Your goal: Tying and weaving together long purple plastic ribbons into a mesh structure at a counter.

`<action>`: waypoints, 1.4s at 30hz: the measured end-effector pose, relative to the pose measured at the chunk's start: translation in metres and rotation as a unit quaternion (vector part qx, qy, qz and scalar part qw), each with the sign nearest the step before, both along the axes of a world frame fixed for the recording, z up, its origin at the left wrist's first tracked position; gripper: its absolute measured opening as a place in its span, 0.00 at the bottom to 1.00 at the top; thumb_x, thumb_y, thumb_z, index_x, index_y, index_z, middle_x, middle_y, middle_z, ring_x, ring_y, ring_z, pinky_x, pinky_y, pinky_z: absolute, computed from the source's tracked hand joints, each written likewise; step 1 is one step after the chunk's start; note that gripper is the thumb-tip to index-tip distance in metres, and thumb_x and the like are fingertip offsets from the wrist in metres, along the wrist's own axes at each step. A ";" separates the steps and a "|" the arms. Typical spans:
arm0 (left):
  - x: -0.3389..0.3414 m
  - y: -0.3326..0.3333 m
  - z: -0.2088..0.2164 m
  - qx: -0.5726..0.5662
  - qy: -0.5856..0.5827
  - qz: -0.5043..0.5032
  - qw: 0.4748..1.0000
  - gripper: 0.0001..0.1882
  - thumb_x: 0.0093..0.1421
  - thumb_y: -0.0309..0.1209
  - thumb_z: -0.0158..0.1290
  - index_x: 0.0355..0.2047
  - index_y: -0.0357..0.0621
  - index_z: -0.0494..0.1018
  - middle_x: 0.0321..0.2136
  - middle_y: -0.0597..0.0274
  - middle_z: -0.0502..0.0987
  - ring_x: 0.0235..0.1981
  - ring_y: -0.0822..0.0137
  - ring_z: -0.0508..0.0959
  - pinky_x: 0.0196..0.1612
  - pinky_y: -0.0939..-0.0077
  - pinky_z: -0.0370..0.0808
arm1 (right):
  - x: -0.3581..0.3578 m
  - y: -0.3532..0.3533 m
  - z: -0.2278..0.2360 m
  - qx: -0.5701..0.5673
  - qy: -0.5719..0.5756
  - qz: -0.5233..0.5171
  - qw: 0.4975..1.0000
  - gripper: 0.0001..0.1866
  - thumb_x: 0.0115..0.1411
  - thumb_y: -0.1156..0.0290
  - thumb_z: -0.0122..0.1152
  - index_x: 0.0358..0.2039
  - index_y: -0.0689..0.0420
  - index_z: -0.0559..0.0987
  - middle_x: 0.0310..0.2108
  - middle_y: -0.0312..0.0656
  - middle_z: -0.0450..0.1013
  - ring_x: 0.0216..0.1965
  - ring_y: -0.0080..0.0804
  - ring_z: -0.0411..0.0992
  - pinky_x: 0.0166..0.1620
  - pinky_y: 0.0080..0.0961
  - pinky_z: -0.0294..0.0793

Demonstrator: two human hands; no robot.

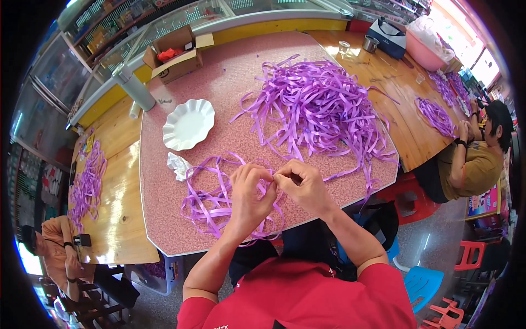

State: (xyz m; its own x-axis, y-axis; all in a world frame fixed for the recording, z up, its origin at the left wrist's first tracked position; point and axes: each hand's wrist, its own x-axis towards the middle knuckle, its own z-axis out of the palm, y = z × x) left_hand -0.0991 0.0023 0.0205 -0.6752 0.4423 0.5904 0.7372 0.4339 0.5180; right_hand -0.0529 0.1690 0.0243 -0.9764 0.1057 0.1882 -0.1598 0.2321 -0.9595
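Note:
My left hand [253, 193] and my right hand [304, 186] meet above the near edge of the pink speckled table [230, 71]. Their fingertips are pinched together on a purple ribbon, mostly hidden by the fingers. Beneath and beside my left hand lies a loose tangle of purple ribbons [211, 183], some hanging over the edge. Beyond my right hand rises a large heap of purple ribbons [320, 104]. What exactly is between the fingertips is too small to make out fully.
Left of the ribbons are a white scalloped dish [189, 125], a crumpled tissue [178, 166], a grey-green flask [134, 88] and an open cardboard box [178, 66]. Wooden tables [123, 208] flank mine. One person [478, 159] sits at the right, another [55, 247] at the left, near more ribbons.

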 end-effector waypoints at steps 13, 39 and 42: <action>-0.002 -0.012 -0.007 0.337 -0.545 -0.202 0.741 0.08 0.59 0.25 0.59 0.35 0.46 0.70 0.37 0.67 0.74 0.41 0.74 0.73 0.47 0.76 0.68 | 0.008 0.006 0.020 0.054 0.072 0.043 0.995 0.07 0.56 0.78 0.65 0.37 0.60 0.83 0.30 0.34 0.72 0.27 0.16 0.68 0.30 0.15 0.66; -0.006 -0.016 0.012 -0.024 0.169 -0.065 0.983 0.18 0.50 0.28 0.66 0.43 0.48 0.78 0.33 0.65 0.77 0.43 0.63 0.78 0.60 0.53 0.61 | 0.016 0.008 0.032 0.068 0.038 0.053 0.996 0.06 0.62 0.74 0.64 0.34 0.65 0.83 0.26 0.37 0.72 0.26 0.20 0.67 0.29 0.22 0.66; -0.007 -0.024 0.020 -0.030 0.131 -0.091 0.987 0.14 0.50 0.26 0.65 0.38 0.47 0.78 0.31 0.65 0.77 0.41 0.63 0.79 0.60 0.53 0.61 | 0.014 0.006 0.031 0.097 0.074 0.068 0.990 0.06 0.61 0.75 0.65 0.32 0.65 0.83 0.25 0.39 0.72 0.26 0.26 0.69 0.30 0.25 0.67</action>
